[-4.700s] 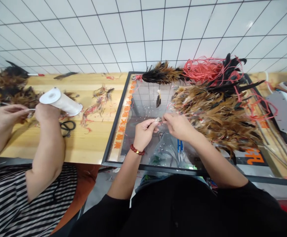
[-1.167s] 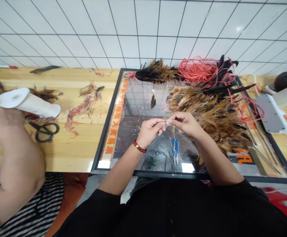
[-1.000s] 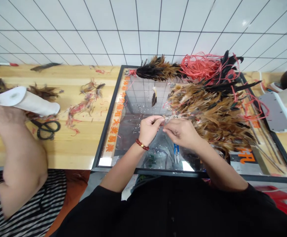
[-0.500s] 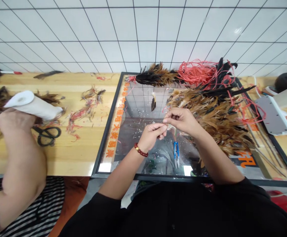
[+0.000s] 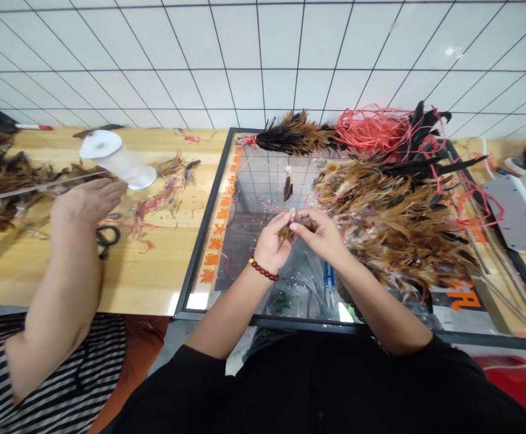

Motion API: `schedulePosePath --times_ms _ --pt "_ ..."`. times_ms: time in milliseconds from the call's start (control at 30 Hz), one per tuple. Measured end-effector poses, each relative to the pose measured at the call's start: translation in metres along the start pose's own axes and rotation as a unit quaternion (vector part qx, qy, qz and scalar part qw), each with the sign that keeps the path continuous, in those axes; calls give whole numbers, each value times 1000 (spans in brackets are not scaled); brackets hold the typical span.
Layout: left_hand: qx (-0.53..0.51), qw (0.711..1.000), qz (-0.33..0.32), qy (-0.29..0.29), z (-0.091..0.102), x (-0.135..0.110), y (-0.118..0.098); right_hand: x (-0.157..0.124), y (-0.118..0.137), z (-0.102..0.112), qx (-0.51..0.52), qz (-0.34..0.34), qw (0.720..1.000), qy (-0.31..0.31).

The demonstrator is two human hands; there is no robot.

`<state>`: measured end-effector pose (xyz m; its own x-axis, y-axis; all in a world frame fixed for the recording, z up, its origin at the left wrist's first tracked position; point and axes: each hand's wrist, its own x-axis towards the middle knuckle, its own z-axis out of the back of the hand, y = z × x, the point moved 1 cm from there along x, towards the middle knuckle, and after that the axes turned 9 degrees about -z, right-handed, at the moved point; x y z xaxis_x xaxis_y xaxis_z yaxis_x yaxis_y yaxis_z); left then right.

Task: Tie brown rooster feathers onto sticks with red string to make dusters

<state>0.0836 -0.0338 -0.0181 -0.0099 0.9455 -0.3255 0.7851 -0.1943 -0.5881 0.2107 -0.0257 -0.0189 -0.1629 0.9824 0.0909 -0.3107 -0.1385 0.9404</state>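
Lettering “大奖” left of held feathers

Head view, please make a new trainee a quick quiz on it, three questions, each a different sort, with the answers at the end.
1. Fill in the blank: the left hand and right hand meet at small brown ____.
2. What do the blue snips lie on? A: bare wood. B: the glass. C: the pink string.
3. True or false: the bracelet is worn on the left arm.

Key: 1, feathers; 2, B; 3, true.
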Motion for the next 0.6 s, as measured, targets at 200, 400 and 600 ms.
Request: schedulePosePath --times_ms 200,400,600 --pt "6 1000 7 -26 1 3 1 5 -7 -1 50 -57 997 34" --pt "-25 999 34 -25 1 2 -2 6 -7 12 94 -58 994 20" --pt "34 998 -4 44 -1 -1 2 -1 2 10 304 -183 935 28"
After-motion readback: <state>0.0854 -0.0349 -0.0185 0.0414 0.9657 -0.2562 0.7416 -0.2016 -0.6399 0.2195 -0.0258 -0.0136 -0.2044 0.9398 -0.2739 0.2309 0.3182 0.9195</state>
